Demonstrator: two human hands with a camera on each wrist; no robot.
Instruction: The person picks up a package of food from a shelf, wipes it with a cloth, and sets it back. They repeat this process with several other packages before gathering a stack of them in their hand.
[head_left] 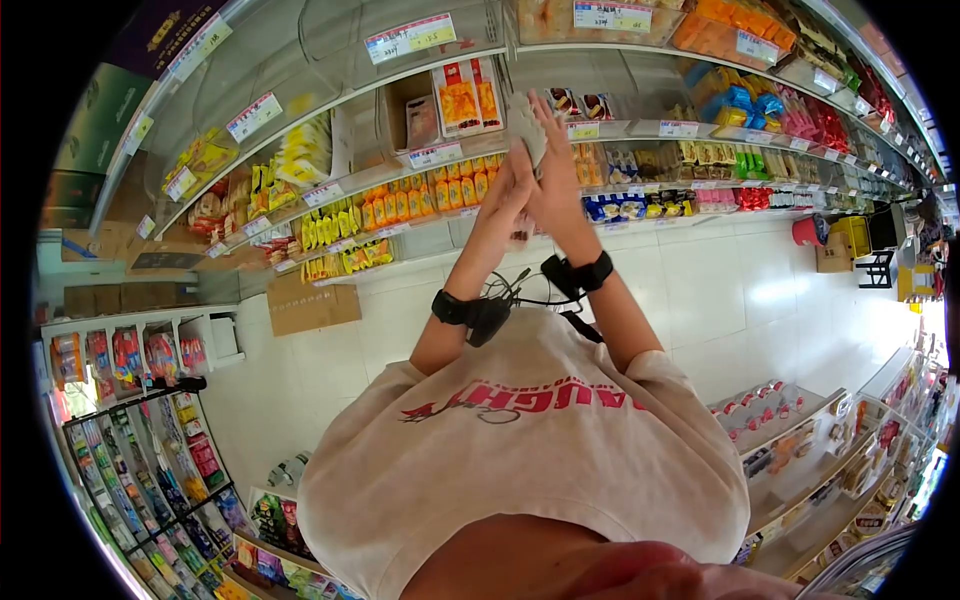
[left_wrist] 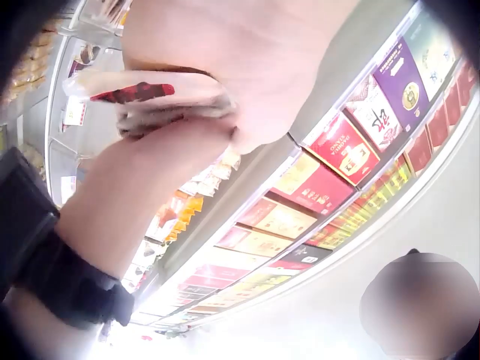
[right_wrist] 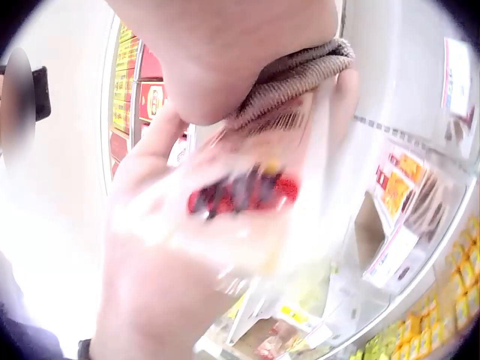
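My left hand (head_left: 508, 190) and right hand (head_left: 560, 185) come together in front of the snack shelves, with a whitish bundle between them in the head view. In the right wrist view, this shows as a clear plastic packet (right_wrist: 244, 196) with a red and black label. The left hand (right_wrist: 150, 262) grips the packet from below, a thumb at one side. A folded grey-beige ribbed cloth (right_wrist: 300, 79) lies against the packet's upper end, held by the right hand (right_wrist: 232, 52). In the left wrist view the packet (left_wrist: 142, 91) sits between both hands, its far side hidden.
Shelves in front hold yellow packets (head_left: 330, 228), orange packets (head_left: 430, 195) and an open box (head_left: 460, 95) of bagged goods. A brown carton (head_left: 312, 305) stands on the pale floor. Cables (head_left: 510, 290) hang between the wrist straps. More shelves (head_left: 140, 470) stand at the sides and behind.
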